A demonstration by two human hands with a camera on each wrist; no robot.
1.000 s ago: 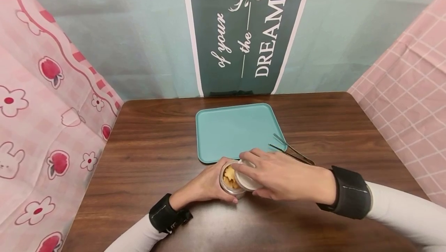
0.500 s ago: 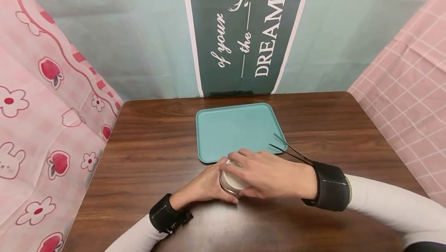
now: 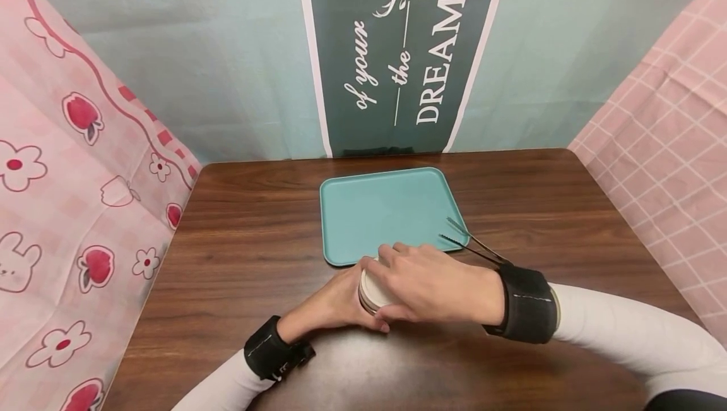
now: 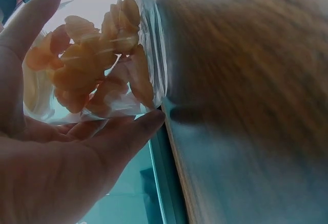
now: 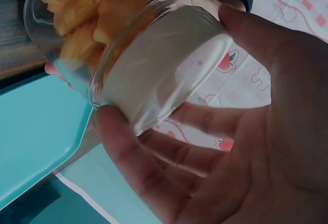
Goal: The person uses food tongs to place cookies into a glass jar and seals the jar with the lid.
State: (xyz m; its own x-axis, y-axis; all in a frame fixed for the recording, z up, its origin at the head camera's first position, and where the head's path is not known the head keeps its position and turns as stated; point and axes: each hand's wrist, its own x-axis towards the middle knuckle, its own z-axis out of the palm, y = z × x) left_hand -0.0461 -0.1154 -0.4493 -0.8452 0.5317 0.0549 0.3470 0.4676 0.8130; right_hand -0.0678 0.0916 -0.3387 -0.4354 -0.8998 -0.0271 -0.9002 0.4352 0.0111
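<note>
My left hand (image 3: pixel 335 302) curls round a clear jar (image 4: pixel 159 44) at the near edge of the tray. Inside the jar are several golden, ridged pieces that look like cookies (image 5: pixel 82 14). Over the jar's mouth sits a whitish lid (image 3: pixel 375 291), which my right hand (image 3: pixel 437 285) grips from above. In the right wrist view the fingers and thumb (image 5: pixel 251 34) close round the lid's edge, and the lid lies against the jar's rim. The left thumb and fingers wrap the jar wall in the left wrist view.
A teal tray (image 3: pixel 386 212) lies on the brown wooden table (image 3: pixel 255 228) just beyond the hands. Thin metal tongs (image 3: pixel 483 248) rest with their tips over its right edge, partly behind the right wrist. Curtains (image 3: pixel 244 70) stand at the back and both sides.
My right hand has moved left with the lid, from half off the jar to over its mouth, covering the cookies from above. The left hand and jar have stayed in place.
</note>
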